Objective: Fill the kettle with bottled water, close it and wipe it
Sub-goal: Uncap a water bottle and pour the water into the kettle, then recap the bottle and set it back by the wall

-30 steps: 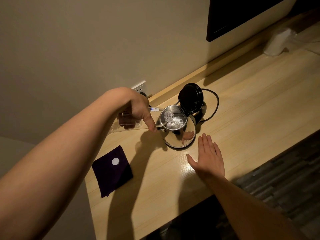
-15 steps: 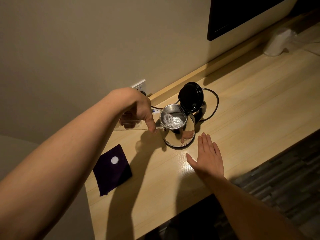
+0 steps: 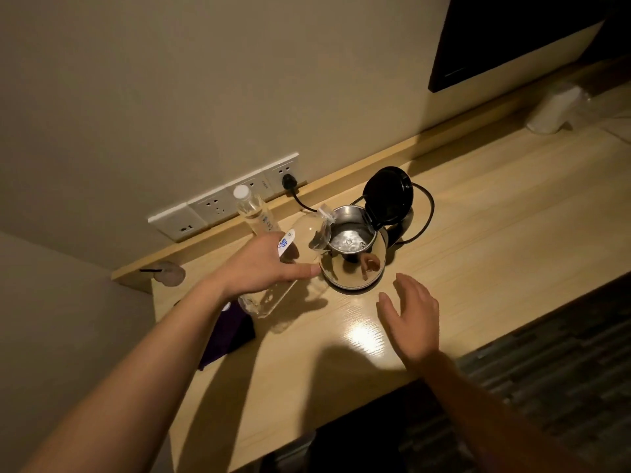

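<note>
A steel kettle (image 3: 355, 268) stands on the wooden desk (image 3: 478, 261) with its black lid (image 3: 387, 196) hinged up and water inside. My left hand (image 3: 263, 268) grips a clear plastic bottle (image 3: 307, 240), tilted with its open mouth at the kettle's rim and its base low by my wrist. My right hand (image 3: 409, 315) hovers open just in front of the kettle, fingers spread. A dark purple cloth (image 3: 228, 332) lies under my left forearm, mostly hidden.
A second capped bottle (image 3: 252, 213) stands by the wall sockets (image 3: 222, 203); the kettle's cord is plugged in there (image 3: 286, 180). A white cup-like object (image 3: 553, 110) sits at the far right. The desk's front edge drops to a dark floor.
The view has shifted and the second bottle and sockets have come into sight. My left hand has tipped the bottle further, base lower. My right hand has lifted slightly off the desk.
</note>
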